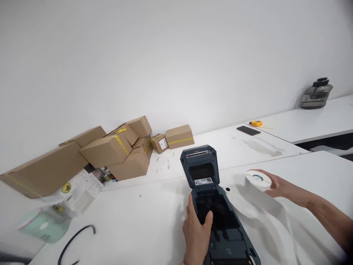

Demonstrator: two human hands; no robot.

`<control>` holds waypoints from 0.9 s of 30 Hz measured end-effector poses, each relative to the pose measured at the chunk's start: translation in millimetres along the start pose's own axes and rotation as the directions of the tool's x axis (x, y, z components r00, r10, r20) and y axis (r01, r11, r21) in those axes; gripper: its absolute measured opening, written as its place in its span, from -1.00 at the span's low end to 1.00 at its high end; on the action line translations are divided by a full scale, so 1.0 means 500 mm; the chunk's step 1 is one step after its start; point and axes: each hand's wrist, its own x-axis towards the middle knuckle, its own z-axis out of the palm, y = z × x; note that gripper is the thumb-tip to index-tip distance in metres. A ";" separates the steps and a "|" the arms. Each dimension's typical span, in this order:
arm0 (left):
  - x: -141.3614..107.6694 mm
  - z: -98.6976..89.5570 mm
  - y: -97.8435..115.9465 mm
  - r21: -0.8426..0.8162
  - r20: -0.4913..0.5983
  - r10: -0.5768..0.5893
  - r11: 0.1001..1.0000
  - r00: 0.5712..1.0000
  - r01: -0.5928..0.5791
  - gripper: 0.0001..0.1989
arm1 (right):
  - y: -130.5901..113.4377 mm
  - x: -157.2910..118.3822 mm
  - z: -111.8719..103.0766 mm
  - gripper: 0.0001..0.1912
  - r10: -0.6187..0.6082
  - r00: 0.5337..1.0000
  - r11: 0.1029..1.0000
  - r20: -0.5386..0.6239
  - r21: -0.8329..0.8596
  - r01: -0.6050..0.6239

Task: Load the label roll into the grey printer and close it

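A dark blue-grey label printer (pixel 220 235) lies on the white table with its lid (pixel 200 165) swung up and its inside showing. My left hand (pixel 197 232) grips the printer's left side, the thumb over the inner edge and the fingers along the outer wall. To the right, my right hand (pixel 278 186) holds a white label roll (pixel 258 179) from its far side, a little apart from the printer. A long loose strip of the roll's paper (pixel 273 224) trails down toward the table's near edge. The right fingertips are partly hidden behind the roll.
Several cardboard boxes (pixel 104 151) are piled against the wall at left, with plastic packaging (pixel 46 224) below them. A black cable (pixel 74 239) lies at front left. Toward the back right are a phone (pixel 248 130), a yellow tape measure (pixel 256 123) and a large bottle (pixel 316 94).
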 end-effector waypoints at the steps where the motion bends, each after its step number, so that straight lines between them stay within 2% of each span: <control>1: 0.002 0.003 0.008 0.054 -0.018 0.001 0.999 1.000 0.000 -0.24 | 0.006 0.013 0.004 -0.23 0.035 0.997 0.999 0.070 0.036 -0.037; 4: 0.006 0.013 0.021 0.169 -0.058 -0.004 0.985 0.998 0.014 -0.23 | 0.022 0.049 0.022 -0.13 0.074 0.963 0.992 0.260 0.078 -0.097; 9: 0.009 0.016 0.025 0.208 -0.042 -0.035 0.977 0.999 0.043 -0.14 | 0.044 0.072 0.060 -0.04 0.017 0.933 0.997 0.359 0.060 -0.041; 13: 0.012 0.016 0.019 0.087 -0.043 -0.021 0.996 0.999 0.025 -0.13 | 0.034 0.061 0.043 0.04 0.013 0.931 1.000 0.364 -0.021 -0.006; 17: 0.022 0.016 -0.009 -0.063 -0.040 0.019 0.998 0.999 -0.022 -0.13 | -0.016 0.064 0.016 -0.19 -0.020 0.974 0.984 0.227 -0.167 0.059; 19: 0.028 0.011 -0.028 -0.134 -0.027 0.051 0.989 0.998 -0.054 -0.12 | -0.044 0.078 0.034 -0.31 -0.049 0.979 0.925 0.198 -0.361 0.120; 22: 0.035 -0.003 -0.050 -0.249 0.028 0.081 0.966 0.996 -0.072 -0.09 | -0.065 0.108 0.097 -0.45 -0.096 0.952 0.701 0.290 -0.659 0.271; 24: 0.035 -0.013 -0.057 -0.311 0.062 0.091 0.948 0.994 -0.067 -0.09 | -0.063 0.124 0.142 -0.53 -0.107 0.936 0.562 0.335 -0.756 0.335; 27: 0.033 -0.021 -0.062 -0.357 0.078 0.117 0.931 0.990 -0.082 -0.11 | -0.052 0.135 0.187 -0.68 -0.119 0.936 0.490 0.331 -0.800 0.345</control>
